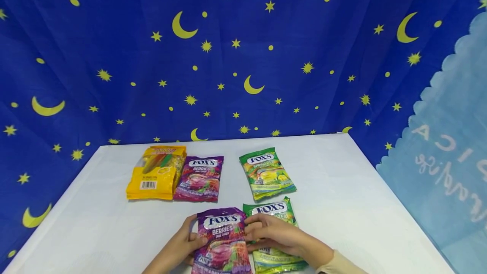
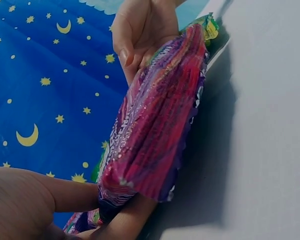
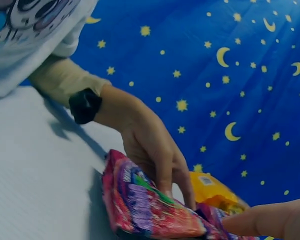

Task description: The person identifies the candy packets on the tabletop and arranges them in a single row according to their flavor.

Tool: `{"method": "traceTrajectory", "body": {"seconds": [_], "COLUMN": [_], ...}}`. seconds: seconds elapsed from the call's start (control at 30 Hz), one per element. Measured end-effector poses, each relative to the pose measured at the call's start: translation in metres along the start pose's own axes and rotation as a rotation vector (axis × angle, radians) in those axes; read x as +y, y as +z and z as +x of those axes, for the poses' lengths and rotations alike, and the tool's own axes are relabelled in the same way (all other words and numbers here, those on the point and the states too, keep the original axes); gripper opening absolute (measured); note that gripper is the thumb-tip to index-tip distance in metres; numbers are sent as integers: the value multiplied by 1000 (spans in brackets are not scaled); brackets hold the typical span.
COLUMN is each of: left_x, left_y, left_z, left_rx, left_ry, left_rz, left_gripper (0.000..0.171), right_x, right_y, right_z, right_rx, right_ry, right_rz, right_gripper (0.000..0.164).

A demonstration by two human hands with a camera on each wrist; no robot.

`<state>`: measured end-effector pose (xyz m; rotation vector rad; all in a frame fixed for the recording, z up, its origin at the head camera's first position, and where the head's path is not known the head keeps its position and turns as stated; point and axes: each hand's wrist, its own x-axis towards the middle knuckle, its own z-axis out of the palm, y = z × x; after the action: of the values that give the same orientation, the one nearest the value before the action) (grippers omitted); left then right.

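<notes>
My left hand (image 1: 178,246) grips the left edge of a purple Fox's Berries candy bag (image 1: 222,244), its thumb on the front. In the left wrist view this bag (image 2: 157,115) is tilted above the white table. At the bag's right edge is my right hand (image 1: 281,236), its fingers touching the side; in the left wrist view the right thumb hangs apart from the bag. A green Fox's Spring Tea candy bag (image 1: 277,262) lies beside the purple bag, partly hidden under my right hand and forearm.
Farther back on the white table (image 1: 342,206) lie a yellow candy bag (image 1: 156,176), a second purple Berries bag (image 1: 199,179) against its right side, and another green Spring Tea bag (image 1: 267,173). A blue curtain (image 1: 228,62) with moons and stars hangs behind the table.
</notes>
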<state>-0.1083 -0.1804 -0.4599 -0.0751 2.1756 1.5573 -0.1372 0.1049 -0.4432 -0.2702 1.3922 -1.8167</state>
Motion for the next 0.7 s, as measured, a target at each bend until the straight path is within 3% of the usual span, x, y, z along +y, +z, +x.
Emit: {"method": "traceTrajectory", "body": {"seconds": [0.2,0.33,0.57,0.7], "left_x": [0,-1,0,-2], "left_y": [-1,-2,-1,1], "left_z": [-2,-2,-2,-2], "left_rx": [-21,-23,17,43], "left_ry": [-3,1,-13,-5], "left_rz": [-37,-59,-70,-93], "left_gripper": [79,80,77,69], "right_x": [4,6,11,11], "right_y": [8,12,12,14], "right_z": [2,3,6,7], "right_rx": [81,111,-19,-29], "right_ry": [14,5,-45,-56], "right_rz": [75,77,3,-2], "right_gripper": [52,63,60,72]}}
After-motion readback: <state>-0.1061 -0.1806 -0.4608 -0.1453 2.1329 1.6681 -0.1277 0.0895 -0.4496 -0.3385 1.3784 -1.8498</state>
